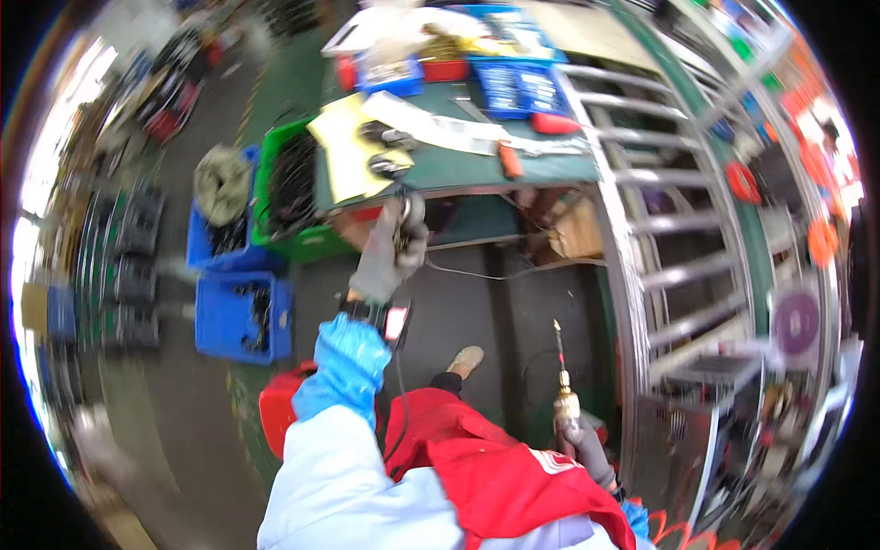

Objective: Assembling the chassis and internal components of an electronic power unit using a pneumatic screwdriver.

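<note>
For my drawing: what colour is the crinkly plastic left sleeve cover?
The sleeve cover is blue, clearest in the head view.

The left arm stretches forward, the gray-gloved left grip curled at its end; the right grip, also gloved, is closed, lower down.
</note>
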Available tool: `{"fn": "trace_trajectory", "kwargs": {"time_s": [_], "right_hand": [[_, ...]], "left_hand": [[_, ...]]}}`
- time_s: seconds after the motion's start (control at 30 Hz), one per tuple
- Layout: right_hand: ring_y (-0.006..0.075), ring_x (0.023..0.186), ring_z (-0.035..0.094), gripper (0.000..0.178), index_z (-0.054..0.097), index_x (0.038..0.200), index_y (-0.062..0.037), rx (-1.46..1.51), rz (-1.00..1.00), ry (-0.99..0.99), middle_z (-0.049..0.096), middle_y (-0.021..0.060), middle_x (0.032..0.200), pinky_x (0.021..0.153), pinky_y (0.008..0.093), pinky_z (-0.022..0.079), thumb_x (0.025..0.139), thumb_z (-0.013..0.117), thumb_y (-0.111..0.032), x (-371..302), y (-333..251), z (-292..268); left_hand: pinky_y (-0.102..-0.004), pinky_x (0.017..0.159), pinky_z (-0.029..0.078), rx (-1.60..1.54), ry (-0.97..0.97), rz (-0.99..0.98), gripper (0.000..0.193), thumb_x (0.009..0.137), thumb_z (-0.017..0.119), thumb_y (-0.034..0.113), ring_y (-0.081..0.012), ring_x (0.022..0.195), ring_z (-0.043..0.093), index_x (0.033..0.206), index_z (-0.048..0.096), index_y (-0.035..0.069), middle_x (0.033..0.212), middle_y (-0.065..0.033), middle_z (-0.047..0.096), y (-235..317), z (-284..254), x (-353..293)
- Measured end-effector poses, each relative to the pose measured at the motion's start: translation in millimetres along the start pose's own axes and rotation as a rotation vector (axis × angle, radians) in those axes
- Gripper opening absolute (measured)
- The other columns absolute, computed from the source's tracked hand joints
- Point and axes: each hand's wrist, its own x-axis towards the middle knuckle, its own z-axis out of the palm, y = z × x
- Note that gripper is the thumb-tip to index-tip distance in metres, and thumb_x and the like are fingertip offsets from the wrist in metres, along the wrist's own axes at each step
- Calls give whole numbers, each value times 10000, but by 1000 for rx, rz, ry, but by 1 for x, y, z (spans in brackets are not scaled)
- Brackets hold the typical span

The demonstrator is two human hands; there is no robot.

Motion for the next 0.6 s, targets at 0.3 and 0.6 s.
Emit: {"fn": "trace_trajectory", "kwargs": {"time_s": [0.3, 0.6], "right_hand": [[110, 906, 554, 750, 336, 1465, -12, 45, -377, 363, 560, 61, 1085, 802, 280, 467, 844, 677, -260, -190, 86, 10], [102, 667, 556, 703, 340, 1463, -44, 446, -582, 724, 564, 41, 929, 584, 265, 477, 850, 666, -155, -369, 239, 23]], "left_hand": [[-163, 398, 229, 118, -665, -728, 286, 915, 641, 388, -12, 502, 310, 934, 509, 135, 692, 52, 381, -235, 200, -156], [-156, 428, 263, 508, -944, -849, 327, 889, 659, 386, -13, 572, 386, 1018, 540, 109, 762, 59, 441, -349, 285, -388]]}}
